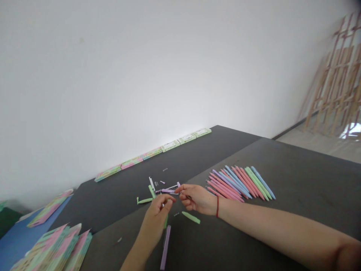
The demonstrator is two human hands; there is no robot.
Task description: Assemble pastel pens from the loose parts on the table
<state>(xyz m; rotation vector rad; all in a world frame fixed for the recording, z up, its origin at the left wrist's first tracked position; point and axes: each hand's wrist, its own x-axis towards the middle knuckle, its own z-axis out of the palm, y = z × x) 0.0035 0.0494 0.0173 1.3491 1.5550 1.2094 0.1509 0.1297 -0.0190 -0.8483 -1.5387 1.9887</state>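
My left hand point(158, 210) is closed, thumb against fingers. A green pen barrel point(166, 222) shows below its thumb and appears to be held in it. Close by on the right, my right hand point(197, 199) pinches its fingertips together; whatever is between them is too small to make out. Loose pen parts lie around the hands: a green pointed barrel point(191, 217), another green barrel point(145, 201), a purple barrel point(168, 191), a white tube point(152, 183) and a small spring point(176, 214). Nearest me is a long purple barrel point(166, 248).
Right of my hands lies a row of pink, purple, blue and green pens point(239, 182) on the dark table point(304, 192). Flat printed boxes point(170, 145) line the wall edge. More printed packs point(62, 250) are stacked at lower left. A wooden rack point(338, 75) stands far right.
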